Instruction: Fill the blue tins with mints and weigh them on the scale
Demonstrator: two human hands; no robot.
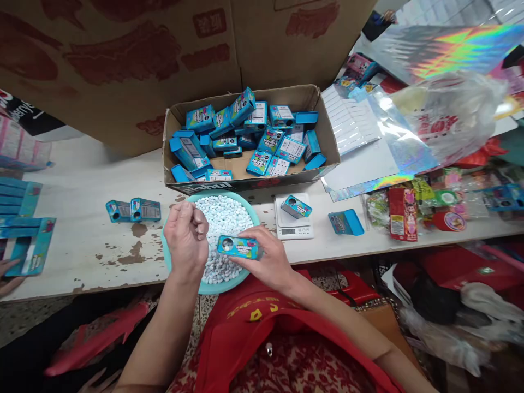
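My right hand (268, 256) grips a small blue candy box (238, 247) by its right end, holding it over a turquoise basin (250, 210). A round opening shows near the box's left end. Small pale candies (223, 215) fill the basin. Above the basin's left side, my left hand (187, 234) is closed with its fingers curled; whatever they hold, if anything, is hidden. Another blue candy box rests on a white digital scale (292, 231) to the right. Behind the basin, a cardboard tray (327, 136) holds several more blue candy boxes (270, 140).
Two blue boxes (135, 210) stand left of the basin, and one with its flap up (346, 222) lies right of the scale. A large carton (123, 71) rises behind. Wrapped sweets (403, 213) and shiny sheets crowd the right. Another person's hand (10, 278) is at far left.
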